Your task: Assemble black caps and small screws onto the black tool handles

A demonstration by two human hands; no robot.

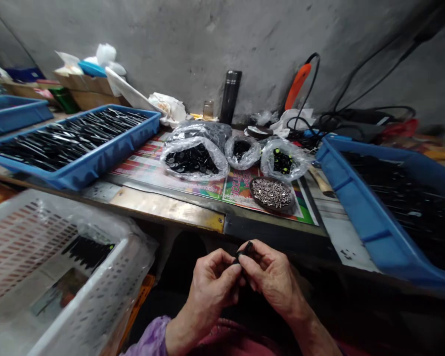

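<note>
Just below the table's front edge, my two hands meet around a small black part (244, 252). My left hand (214, 279) is closed, its thumb and fingers pinching the part from the left. The closed right hand (269, 272) grips the same part from the other side, near its upper end. Fingers hide most of the part. Beyond them on the table are a round dish of small metal screws (271, 193), a large bag of black pieces (193, 160), a small bag of black pieces (242, 149) and a bag of black and green pieces (284, 160).
Blue trays of dark parts stand at the left (77, 160) and right (367, 207). A white basket (107, 282) with black pieces is at lower left. Against the wall are a black flask (231, 96), an orange-handled tool (298, 85) and cables (356, 84).
</note>
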